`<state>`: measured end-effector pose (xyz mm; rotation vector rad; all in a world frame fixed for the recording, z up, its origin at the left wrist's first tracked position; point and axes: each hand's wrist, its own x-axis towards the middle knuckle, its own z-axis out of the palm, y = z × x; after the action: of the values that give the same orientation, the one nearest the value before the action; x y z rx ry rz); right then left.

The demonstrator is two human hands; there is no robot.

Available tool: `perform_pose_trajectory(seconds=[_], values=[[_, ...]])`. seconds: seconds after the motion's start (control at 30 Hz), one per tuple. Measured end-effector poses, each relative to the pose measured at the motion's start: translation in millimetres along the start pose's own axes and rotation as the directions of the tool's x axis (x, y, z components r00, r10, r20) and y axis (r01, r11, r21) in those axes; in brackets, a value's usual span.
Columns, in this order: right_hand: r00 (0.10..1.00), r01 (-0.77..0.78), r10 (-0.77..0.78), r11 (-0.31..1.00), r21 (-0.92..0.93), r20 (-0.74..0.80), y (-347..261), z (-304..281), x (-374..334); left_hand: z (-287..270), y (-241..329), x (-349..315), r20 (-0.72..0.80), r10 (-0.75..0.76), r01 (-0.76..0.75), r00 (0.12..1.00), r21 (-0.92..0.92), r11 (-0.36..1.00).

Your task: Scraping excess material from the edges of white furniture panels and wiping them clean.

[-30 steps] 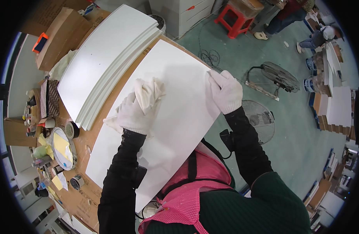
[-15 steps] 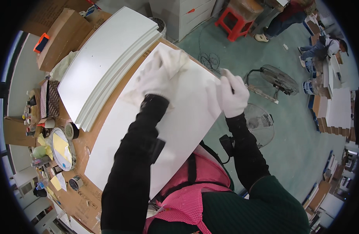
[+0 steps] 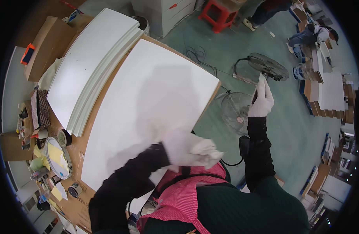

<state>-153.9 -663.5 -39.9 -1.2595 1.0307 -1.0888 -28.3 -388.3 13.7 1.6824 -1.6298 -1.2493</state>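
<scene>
Clock from view centre. Gripping bunched white cloth (image 3: 208,152) in closed, blurred left hand (image 3: 183,146), 6 o'clock, by near edge of white panel (image 3: 117,105), lying flat at 9. Holding right hand (image 3: 262,99) off the panel, between 2 and 3, with fingers together, part-bent; can't tell contents. Seeing panel stack (image 3: 87,58) at 10, round fan (image 3: 237,114) at 3.
</scene>
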Motion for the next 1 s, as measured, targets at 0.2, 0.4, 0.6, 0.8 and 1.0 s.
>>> perform_pose_trajectory(seconds=[0.2, 0.4, 0.6, 0.8, 1.0], values=[[0.997, -0.083, 0.083, 0.983, 0.162, 0.008, 2.4, 3.8, -6.9, -101.3, -95.7, 4.8, -0.800, -0.447, 0.562, 0.401, -0.170, 0.809], [0.834, 0.518, -0.332, 0.747, -0.417, 0.441, -27.9, 71.7, -55.6, -96.2, -106.1, 47.5, -0.805, 0.040, 0.526, 0.591, 0.423, 0.738], [0.707, 0.590, -0.337, 0.766, -0.256, 0.621, -0.1, 147.5, -43.2, -20.6, -44.7, 18.6, -0.547, 0.331, 0.005, 0.769, 0.524, 0.852], [0.548, 0.791, -0.248, 0.466, -0.397, 0.799, 13.0, 169.2, -46.9, 25.6, -34.7, -65.5, -0.522, 0.338, -0.028, 0.783, 0.514, 0.857], [0.471, 0.841, -0.355, 0.458, -0.289, 0.807, 19.4, 169.9, -48.5, 39.4, -48.1, -78.2, -0.563, 0.288, -0.010, 0.775, 0.445, 0.896]])
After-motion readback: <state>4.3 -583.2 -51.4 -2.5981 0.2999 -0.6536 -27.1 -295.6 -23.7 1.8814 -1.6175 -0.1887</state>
